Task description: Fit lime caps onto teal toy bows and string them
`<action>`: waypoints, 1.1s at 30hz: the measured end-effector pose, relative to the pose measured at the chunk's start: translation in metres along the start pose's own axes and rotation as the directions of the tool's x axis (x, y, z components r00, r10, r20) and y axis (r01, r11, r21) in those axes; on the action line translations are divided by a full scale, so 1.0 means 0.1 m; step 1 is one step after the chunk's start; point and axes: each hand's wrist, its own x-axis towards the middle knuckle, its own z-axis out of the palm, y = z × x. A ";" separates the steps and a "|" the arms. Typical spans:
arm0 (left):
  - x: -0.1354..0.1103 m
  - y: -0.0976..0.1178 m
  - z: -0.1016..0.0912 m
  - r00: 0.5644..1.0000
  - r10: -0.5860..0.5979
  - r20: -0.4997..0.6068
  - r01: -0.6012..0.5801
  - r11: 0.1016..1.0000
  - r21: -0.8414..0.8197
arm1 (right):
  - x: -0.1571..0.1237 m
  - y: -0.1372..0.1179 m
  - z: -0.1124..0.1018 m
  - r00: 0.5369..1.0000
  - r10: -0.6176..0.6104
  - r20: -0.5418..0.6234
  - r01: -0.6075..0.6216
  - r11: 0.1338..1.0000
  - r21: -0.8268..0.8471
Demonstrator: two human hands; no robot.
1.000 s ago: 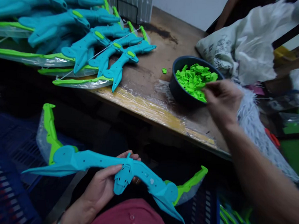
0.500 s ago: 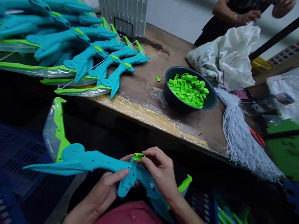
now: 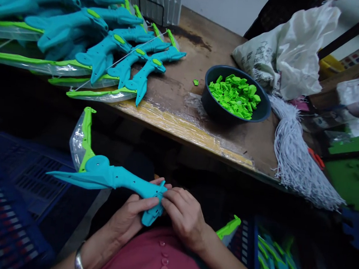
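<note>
One turquoise plastic bow with lime-green ends [image 3: 128, 180] is before us, gripped mid-length by our left hand [image 3: 131, 214]; our right hand [image 3: 185, 216] bunches there, contents unclear. Loosened support could let it twist.

A brown worktop [image 3: 178, 91] runs slantwise from the upper left of the frame to the right, with shiny yellow tape [image 3: 180, 126] along its near edge and a dark stain [image 3: 194, 38] on its surface near top centre. At the upper left it bears a heap of turquoise-and-green bows [image 3: 66, 22], some jutting past the near edge. Right of centre a dark bowl [image 3: 219, 110] of green pieces [image 3: 233, 95] stands just beside a single loose green piece [image 3: 196, 82], with a white sack [image 3: 258, 58] behind it and a bundle of white strings [image 3: 300, 159] trailing towards the lower right
</note>
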 end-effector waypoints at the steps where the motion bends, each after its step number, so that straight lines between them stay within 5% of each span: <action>1: 0.00 -0.01 0.00 1.000 -0.005 -0.002 0.005 1.000 -0.007 | -0.02 -0.01 0.01 0.999 0.044 -0.009 -0.044 0.999 0.022; 8: 0.09 -0.05 -0.03 0.999 -0.043 -0.005 0.043 0.999 -0.025 | -0.04 -0.03 0.11 0.933 0.352 -0.069 -0.317 0.898 0.305; 16: 0.16 -0.06 -0.08 0.999 -0.023 -0.048 0.021 0.999 -0.044 | -0.02 -0.15 0.17 0.945 0.325 -0.043 -0.313 0.932 0.185; 21: 0.10 0.01 -0.04 0.995 -0.035 -0.098 0.034 0.999 -0.010 | -0.04 -0.18 0.01 0.917 0.377 0.131 -0.398 0.841 0.367; 27: 0.06 -0.01 -0.01 0.992 -0.050 -0.118 0.057 0.997 0.057 | -0.01 -0.18 -0.13 0.864 0.411 0.292 -0.495 0.802 0.334; 33: 0.06 -0.04 -0.06 0.997 -0.024 -0.075 0.030 0.997 0.074 | -0.05 -0.22 -0.13 0.893 0.373 0.251 -0.440 0.840 0.318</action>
